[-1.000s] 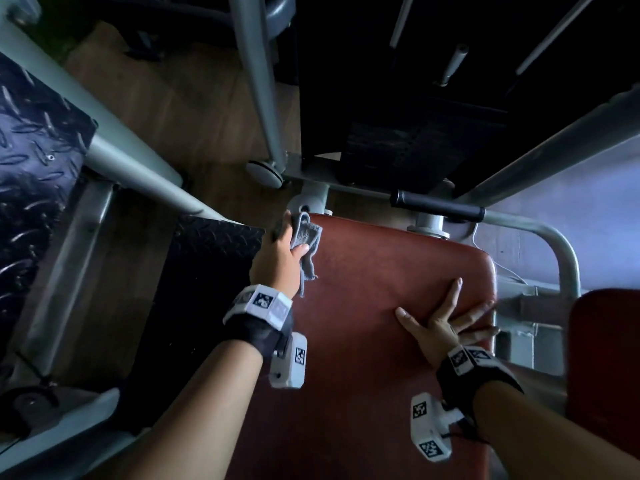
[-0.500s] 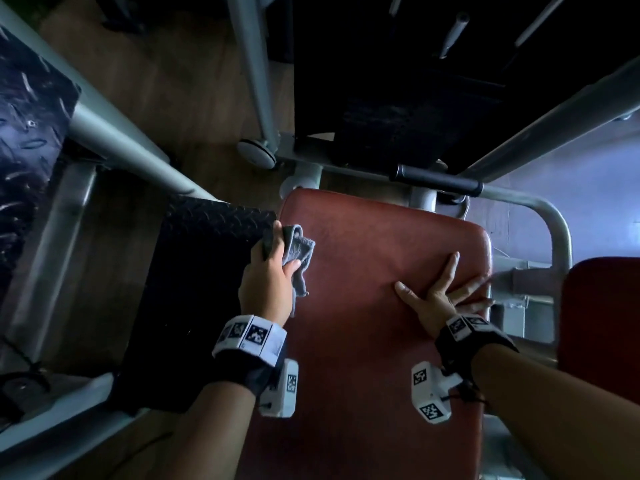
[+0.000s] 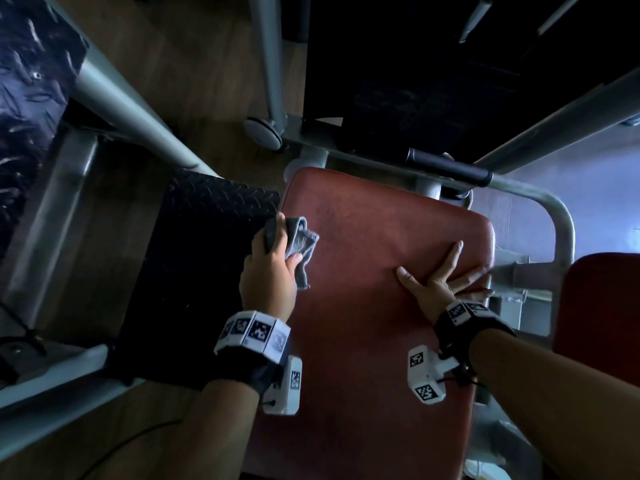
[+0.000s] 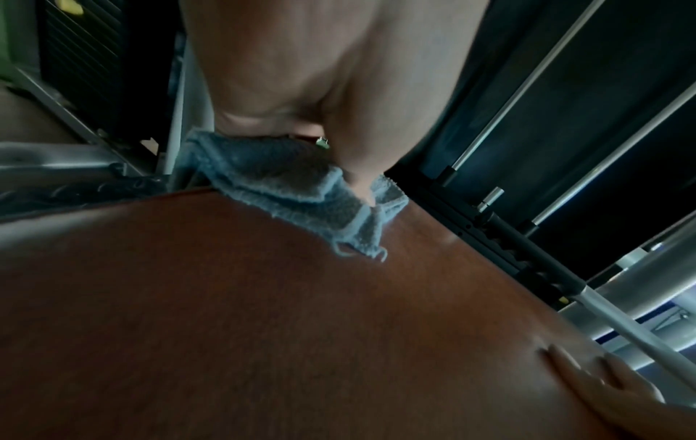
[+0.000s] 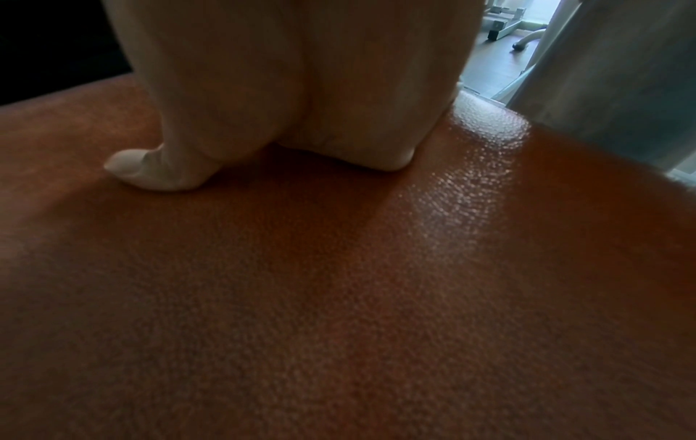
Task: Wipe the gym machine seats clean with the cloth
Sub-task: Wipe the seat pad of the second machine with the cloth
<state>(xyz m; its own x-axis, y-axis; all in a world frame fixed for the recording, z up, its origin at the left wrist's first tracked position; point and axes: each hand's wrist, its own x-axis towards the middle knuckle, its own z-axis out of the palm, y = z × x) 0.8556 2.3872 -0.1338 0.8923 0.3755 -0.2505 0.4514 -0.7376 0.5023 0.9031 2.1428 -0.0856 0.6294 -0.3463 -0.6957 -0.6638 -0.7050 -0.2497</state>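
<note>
A red-brown padded seat fills the middle of the head view, and its grained surface fills the right wrist view. My left hand grips a crumpled grey-blue cloth at the seat's left edge; the cloth touches the pad under my thumb. My right hand lies flat on the pad near its right edge, fingers spread and straight.
A black tread plate lies left of the seat, with grey frame tubes beyond it. A black-gripped handle bar crosses behind the seat and bends down its right side. A second red pad sits at the far right. Wooden floor shows behind.
My left hand has drawn the cloth back along the seat's left edge, from the far corner toward me. The right hand has stayed pressed on the pad.
</note>
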